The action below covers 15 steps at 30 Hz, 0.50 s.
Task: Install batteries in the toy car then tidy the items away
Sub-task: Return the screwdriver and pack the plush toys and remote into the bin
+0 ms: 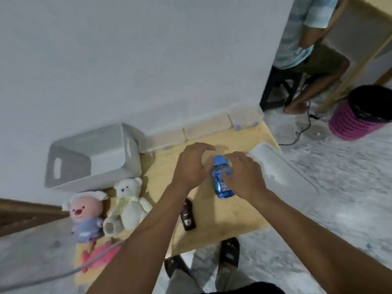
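Looking straight down first: two black sandals [230, 251] on the grey floor at the table's near edge, one on each foot. Two bare forearms reach out over the wooden table [229, 217]. One black remote [187, 215] lies flat on it, just beside the left forearm, with neither hand on it. At the near left corner there are three soft toys in a bunch. A red-and-pink toy [97, 254] is nearest, then a pink-faced doll [84, 215] in purple, then a white teddy bear [129, 200] right against the doll. One grey cable [63, 274] runs across the red-and-pink toy.

Middle of the table, and here's the action: one blue toy car [221, 181], pointing away from the person, caught between both hands. The left hand [193, 166] curls its fingers against the car's left flank with the thumb arched above, so that grip is closed on the car. The right hand [244, 177] wraps over the right flank with its thumb on the body, a second closed grip on the same car. Blur hides which face of the car is up, and whether it touches the table.

Farther back, one white bin [91, 155] sits tipped at the table's far left, two handle slots showing. One flat white piece [280, 168], lid or tray I cannot tell, lies at the right edge. On the floor beyond are one pink basket [358, 122] with a black liner and one seated person [297, 39] on a black stool [275, 88].
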Motion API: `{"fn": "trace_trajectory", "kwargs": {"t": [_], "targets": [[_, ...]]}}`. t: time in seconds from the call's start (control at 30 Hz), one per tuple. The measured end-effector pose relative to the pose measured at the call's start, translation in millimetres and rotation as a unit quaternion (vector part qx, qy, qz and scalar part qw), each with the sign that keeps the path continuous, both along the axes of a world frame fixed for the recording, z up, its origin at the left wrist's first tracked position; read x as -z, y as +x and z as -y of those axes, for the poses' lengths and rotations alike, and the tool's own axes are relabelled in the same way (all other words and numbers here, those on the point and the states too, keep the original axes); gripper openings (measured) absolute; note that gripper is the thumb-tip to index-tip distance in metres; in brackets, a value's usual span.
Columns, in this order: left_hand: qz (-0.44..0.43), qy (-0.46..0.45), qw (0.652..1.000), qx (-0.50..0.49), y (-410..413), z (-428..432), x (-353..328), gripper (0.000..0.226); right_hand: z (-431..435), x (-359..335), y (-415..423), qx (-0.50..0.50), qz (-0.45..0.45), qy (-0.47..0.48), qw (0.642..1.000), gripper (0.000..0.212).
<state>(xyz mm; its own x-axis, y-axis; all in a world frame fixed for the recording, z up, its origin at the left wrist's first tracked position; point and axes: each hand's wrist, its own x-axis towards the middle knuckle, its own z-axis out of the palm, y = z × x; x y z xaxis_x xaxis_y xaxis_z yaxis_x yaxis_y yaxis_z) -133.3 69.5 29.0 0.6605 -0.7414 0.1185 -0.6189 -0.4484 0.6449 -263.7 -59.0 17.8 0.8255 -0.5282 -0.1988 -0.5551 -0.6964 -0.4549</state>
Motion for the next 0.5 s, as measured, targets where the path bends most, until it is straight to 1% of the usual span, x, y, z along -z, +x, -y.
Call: {"fn": "trace_trajectory", "kwargs": {"t": [0.07,0.13,0.23,0.3,0.33,0.4,0.43,0.5], "targets": [[0.024,-0.028,0.997,-0.075,9.2,-48.1,-9.2,0.023,-33.9,-16.0,32.6,-0.060,0.007,0.032,0.998,0.051],[0.059,-0.044,0.985,-0.154,16.5,-96.4,-17.9,0.019,-73.1,-27.5,60.1,-0.109,0.008,0.056,0.992,0.051],[0.101,-0.030,0.951,-0.291,25.9,-167.3,-25.9,0.013,-134.4,-32.5,92.3,-0.180,-0.011,0.104,0.978,0.049],[0.099,-0.020,0.923,-0.372,31.8,-211.6,-26.2,0.014,-171.3,-29.9,111.3,-0.210,-0.041,0.128,0.969,0.056],[0.091,-0.007,0.910,-0.404,34.4,-231.9,-25.1,0.018,-188.3,-26.7,120.2,-0.224,-0.054,0.134,0.964,0.061],[0.059,0.050,0.895,-0.440,40.6,-269.3,-16.9,0.027,-219.4,-15.5,135.7,-0.239,-0.083,0.139,0.957,0.070],[0.027,0.088,0.891,-0.445,44.5,-285.9,-11.1,0.032,-233.2,-8.1,142.4,-0.238,-0.102,0.140,0.956,0.074],[-0.067,0.174,0.881,-0.434,54.7,-314.7,5.2,0.048,-255.4,9.0,153.1,-0.232,-0.140,0.125,0.954,0.082]]}}
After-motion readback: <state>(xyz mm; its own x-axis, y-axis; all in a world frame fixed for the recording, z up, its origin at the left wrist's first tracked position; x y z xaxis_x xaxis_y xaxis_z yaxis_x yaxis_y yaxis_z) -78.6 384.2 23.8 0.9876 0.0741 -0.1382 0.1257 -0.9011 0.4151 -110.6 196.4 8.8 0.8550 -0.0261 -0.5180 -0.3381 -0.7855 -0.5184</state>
